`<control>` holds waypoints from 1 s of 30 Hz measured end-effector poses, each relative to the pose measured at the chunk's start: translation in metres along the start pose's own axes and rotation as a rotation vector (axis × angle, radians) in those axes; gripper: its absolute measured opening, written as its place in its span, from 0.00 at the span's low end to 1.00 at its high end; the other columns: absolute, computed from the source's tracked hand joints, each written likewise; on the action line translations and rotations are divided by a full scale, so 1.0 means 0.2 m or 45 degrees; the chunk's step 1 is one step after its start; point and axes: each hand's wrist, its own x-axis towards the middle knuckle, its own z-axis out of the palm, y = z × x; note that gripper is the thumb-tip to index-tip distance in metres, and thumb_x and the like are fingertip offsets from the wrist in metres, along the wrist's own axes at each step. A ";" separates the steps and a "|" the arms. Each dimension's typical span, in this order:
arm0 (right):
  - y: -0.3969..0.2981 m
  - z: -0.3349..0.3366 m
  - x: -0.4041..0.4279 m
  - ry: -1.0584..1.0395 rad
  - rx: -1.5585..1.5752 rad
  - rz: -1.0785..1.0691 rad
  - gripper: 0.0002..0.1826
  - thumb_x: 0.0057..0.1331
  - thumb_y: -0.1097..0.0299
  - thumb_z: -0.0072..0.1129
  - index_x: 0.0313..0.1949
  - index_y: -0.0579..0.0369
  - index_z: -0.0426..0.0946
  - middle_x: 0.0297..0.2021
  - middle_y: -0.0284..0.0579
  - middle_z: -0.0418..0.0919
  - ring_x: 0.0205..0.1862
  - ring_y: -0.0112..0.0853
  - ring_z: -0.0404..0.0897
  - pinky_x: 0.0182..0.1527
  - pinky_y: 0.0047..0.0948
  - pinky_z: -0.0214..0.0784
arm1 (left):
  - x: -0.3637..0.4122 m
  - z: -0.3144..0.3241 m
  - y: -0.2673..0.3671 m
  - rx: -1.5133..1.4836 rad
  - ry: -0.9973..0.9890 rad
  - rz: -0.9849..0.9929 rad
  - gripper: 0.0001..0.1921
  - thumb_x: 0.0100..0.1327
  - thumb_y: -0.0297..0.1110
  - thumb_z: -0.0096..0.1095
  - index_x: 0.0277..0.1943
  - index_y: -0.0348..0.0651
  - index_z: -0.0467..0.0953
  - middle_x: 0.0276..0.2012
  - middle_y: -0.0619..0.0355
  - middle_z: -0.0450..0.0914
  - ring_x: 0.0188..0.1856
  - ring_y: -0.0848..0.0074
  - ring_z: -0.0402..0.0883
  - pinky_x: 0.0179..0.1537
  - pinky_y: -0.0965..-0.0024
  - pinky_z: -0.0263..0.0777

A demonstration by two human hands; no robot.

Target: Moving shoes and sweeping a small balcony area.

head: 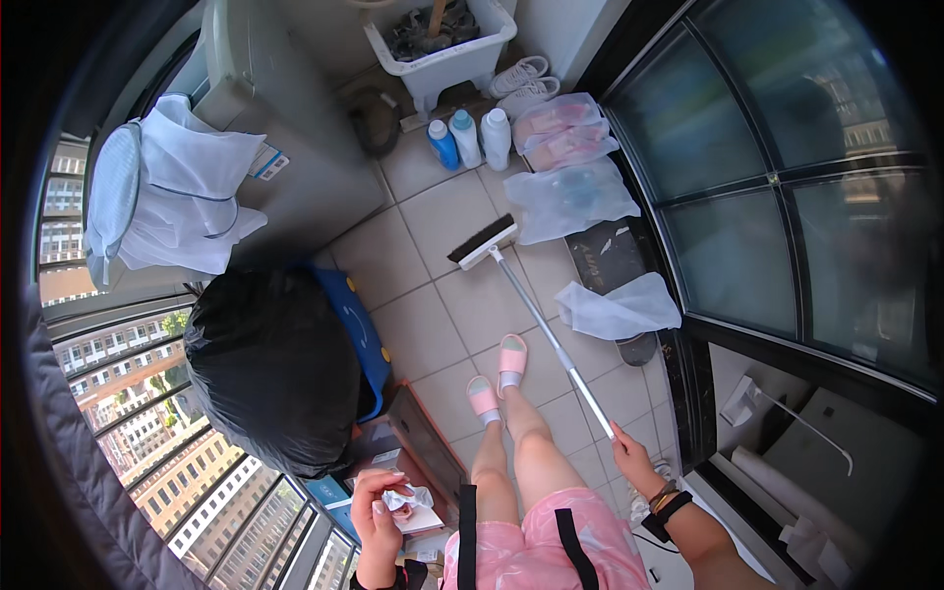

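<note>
My right hand (636,459) grips the upper end of a broom's metal pole (549,332). The white broom head (487,247) with dark bristles is over the tiled floor (413,317), in front of my pink slippers (498,376). At the lower left, my left hand (377,520) has its fingers curled around a crumpled white piece (414,498), apparently tissue or thin plastic. Below that hand are stacked boxes (413,450). A skateboard (612,254) lies right of the broom, partly covered by a white translucent bag (627,304).
A full black garbage bag (273,369) bulges over a blue bin (361,317) beside the window. Three bottles (463,139), white sneakers (525,77) and a white tub (442,63) stand ahead. Bagged items (568,195) line the glass door (715,251). Mesh bags (177,192) hang over an appliance (310,147).
</note>
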 end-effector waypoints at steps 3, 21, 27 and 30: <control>-0.19 0.09 0.19 0.047 0.043 -0.064 0.20 0.66 0.67 0.43 0.58 0.49 0.64 0.20 0.30 0.67 0.20 0.17 0.61 0.25 0.18 0.59 | 0.01 0.00 0.00 0.041 -0.046 0.020 0.26 0.66 0.52 0.38 0.40 0.31 0.69 0.35 0.51 0.69 0.31 0.75 0.74 0.36 0.75 0.67; -0.32 0.42 0.89 0.033 0.230 0.098 0.22 0.65 0.63 0.38 0.59 0.48 0.62 0.18 0.45 0.72 0.17 0.34 0.72 0.23 0.31 0.66 | -0.07 -0.02 -0.09 0.098 -0.102 -0.046 0.25 0.67 0.49 0.38 0.39 0.30 0.70 0.35 0.50 0.69 0.31 0.74 0.74 0.37 0.75 0.67; 0.10 0.32 0.25 -0.060 0.245 0.292 0.23 0.67 0.62 0.37 0.62 0.42 0.57 0.13 0.32 0.61 0.10 0.21 0.59 0.12 0.23 0.57 | -0.05 -0.02 -0.02 0.089 -0.122 0.010 0.25 0.66 0.50 0.39 0.39 0.31 0.70 0.34 0.51 0.70 0.31 0.75 0.74 0.36 0.75 0.66; 0.19 0.22 -0.11 -0.142 0.285 0.489 0.23 0.67 0.61 0.38 0.63 0.41 0.57 0.14 0.32 0.61 0.11 0.20 0.59 0.13 0.22 0.57 | -0.06 -0.05 -0.04 0.086 -0.118 0.028 0.25 0.66 0.50 0.39 0.38 0.31 0.70 0.33 0.51 0.70 0.31 0.75 0.74 0.36 0.75 0.66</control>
